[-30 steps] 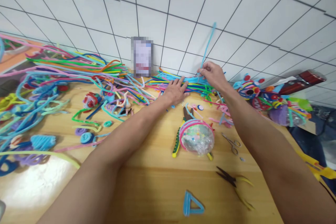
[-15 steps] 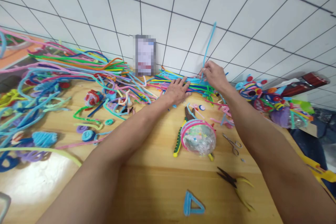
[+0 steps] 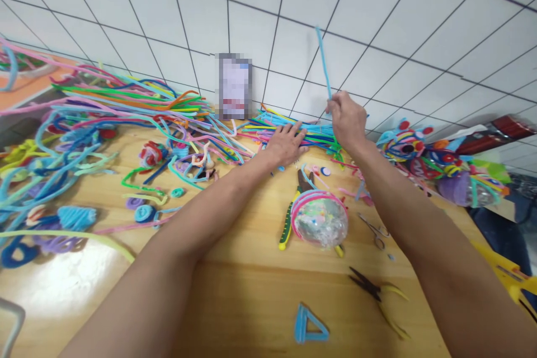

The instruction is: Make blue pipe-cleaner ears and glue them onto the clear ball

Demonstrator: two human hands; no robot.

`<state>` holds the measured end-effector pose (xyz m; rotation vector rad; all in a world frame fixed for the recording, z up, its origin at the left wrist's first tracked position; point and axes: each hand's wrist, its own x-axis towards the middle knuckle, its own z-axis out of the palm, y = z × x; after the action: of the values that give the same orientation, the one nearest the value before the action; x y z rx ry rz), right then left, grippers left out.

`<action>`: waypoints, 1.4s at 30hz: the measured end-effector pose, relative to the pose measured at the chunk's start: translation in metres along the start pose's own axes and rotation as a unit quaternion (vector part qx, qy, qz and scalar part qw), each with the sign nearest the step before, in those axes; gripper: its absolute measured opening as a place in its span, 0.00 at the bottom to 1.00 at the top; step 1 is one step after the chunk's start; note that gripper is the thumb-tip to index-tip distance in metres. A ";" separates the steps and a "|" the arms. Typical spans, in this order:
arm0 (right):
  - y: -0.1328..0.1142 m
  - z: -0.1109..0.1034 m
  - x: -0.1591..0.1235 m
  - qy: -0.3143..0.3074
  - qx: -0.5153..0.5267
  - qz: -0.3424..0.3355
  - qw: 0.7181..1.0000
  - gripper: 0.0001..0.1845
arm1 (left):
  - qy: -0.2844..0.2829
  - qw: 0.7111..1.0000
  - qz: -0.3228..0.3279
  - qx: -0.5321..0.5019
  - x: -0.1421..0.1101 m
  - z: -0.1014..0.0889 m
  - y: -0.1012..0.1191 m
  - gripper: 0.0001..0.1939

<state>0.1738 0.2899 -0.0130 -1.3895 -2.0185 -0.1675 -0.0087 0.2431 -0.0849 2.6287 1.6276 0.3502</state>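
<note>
Two pairs of pliers (image 3: 286,228) (image 3: 377,292), one pair of scissors (image 3: 373,227), one pink-ringed clear ball (image 3: 321,221), one blue pipe-cleaner triangle (image 3: 300,324), waaay too many loose pipe cleaners (image 3: 130,95) to count lol.

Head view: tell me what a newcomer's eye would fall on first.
The light-blue pipe cleaner, pointing up from the right hand before the tiled wall, stands out first. Next comes the clear dome with pink rims, lying over green-and-yellow pliers. Multicoloured pipe cleaners crowd the left side.

On the wooden worktop (image 3: 251,302), a clear round plastic piece (image 3: 321,221) lies before multicoloured fuzzy stems (image 3: 319,139) and behind a blue fuzzy triangle (image 3: 300,325).
</note>
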 end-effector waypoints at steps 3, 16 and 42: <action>-0.010 0.000 0.001 0.007 -0.003 -0.051 0.999 0.20 | -0.006 1.000 0.000 0.000 0.000 -0.002 0.001 0.35; 0.022 -0.006 0.006 -0.149 -0.126 -0.050 0.979 0.20 | 0.021 0.999 -0.017 -0.023 -0.001 -0.002 0.000 0.35; 0.061 -0.001 -0.008 -0.208 -0.245 -0.021 0.947 0.17 | 0.034 0.999 -0.017 -0.030 -0.001 -0.002 0.000 0.34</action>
<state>0.2287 0.3090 -0.0331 -1.8057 -2.4682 -0.4519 -0.0098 0.2420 -0.0827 2.5687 1.6514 0.4849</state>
